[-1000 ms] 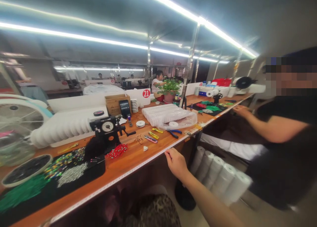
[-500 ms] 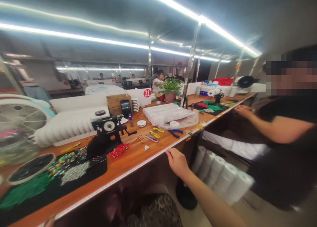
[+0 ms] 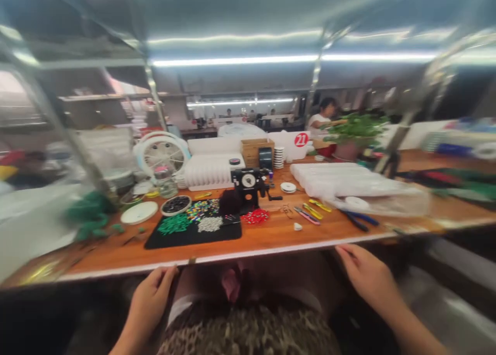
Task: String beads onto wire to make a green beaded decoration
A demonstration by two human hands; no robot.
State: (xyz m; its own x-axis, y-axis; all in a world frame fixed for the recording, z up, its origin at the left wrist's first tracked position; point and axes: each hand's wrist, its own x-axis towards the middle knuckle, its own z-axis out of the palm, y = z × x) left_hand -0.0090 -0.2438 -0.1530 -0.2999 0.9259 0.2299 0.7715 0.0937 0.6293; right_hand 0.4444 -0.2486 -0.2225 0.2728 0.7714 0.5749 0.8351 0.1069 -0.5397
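Both my hands are at the front edge of the wooden workbench (image 3: 263,240), fingers curled and closed against it. My left hand (image 3: 152,294) grips the edge below the black mat (image 3: 155,241). On the mat lie green pieces (image 3: 174,224), multicoloured beads (image 3: 202,208) and silvery-white beads (image 3: 210,224). My right hand (image 3: 367,273) grips the edge farther right, below blue-handled pliers (image 3: 359,218). Its lower fingers are hidden. A black hand-cranked device with a dial (image 3: 248,189) stands between them, farther back, beside red beads (image 3: 256,216).
Yellow cutters (image 3: 312,211), a pink-and-grey cutter (image 3: 307,216) and a small white piece (image 3: 297,227) lie right of the device. Plastic-wrapped white rolls (image 3: 341,182), white spools (image 3: 211,171), a fan (image 3: 163,156) and a potted plant (image 3: 356,130) stand behind. A person (image 3: 321,122) sits beyond.
My view has swung left, so the bench appears more head-on and the co-worker at right is out of view. My left hand has come into view; my right hand remains at the edge.
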